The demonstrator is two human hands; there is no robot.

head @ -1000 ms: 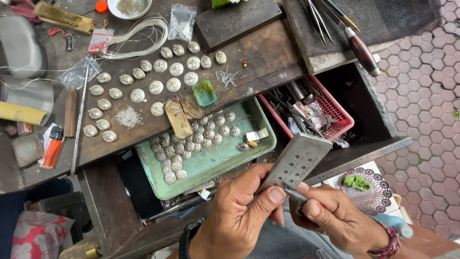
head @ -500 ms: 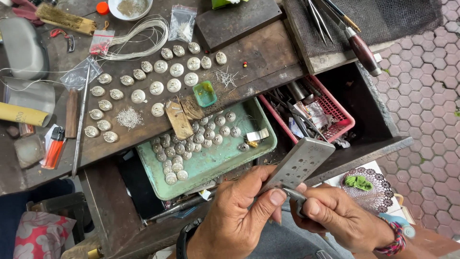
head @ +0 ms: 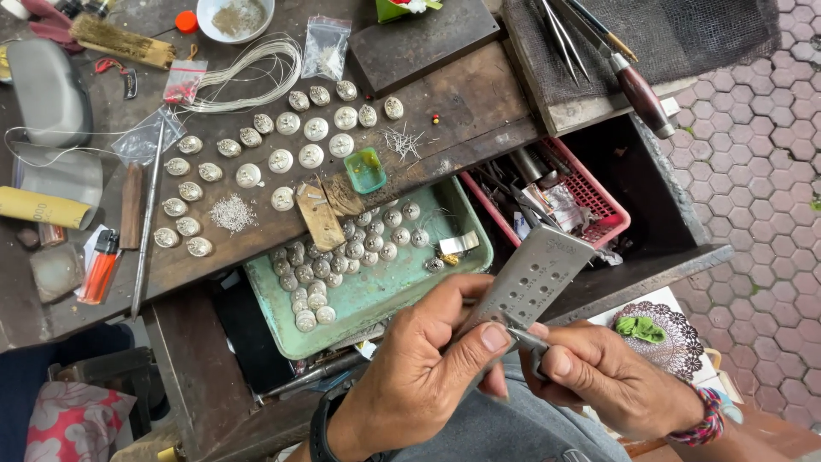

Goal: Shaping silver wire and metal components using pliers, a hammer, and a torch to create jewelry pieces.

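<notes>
Here, left hand [head: 428, 368] pinches perforated metal plate [head: 532, 282] upright; right hand [head: 603, 376] grips thin tool, probably pliers, at plate's base.

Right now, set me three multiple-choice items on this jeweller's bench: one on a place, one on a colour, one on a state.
1. Where does the green metal tray of round silver pieces sit?
A. In the open drawer under the bench top
B. On the paved floor
C. On the mesh pad

2. What colour is the plastic basket of small tools?
A. Blue
B. Pink-red
C. Yellow

3. How is the perforated metal plate held?
A. Lying flat on the bench
B. Clamped in a vise
C. Pinched by the left hand, with the right hand at its lower end

Answers: 1 A, the tray lies below the wooden top's edge inside the drawer. 2 B, its lattice rim shows pink-red. 3 C, the left thumb presses the plate's lower part while the right hand grips a thin metal tool against it.
</notes>
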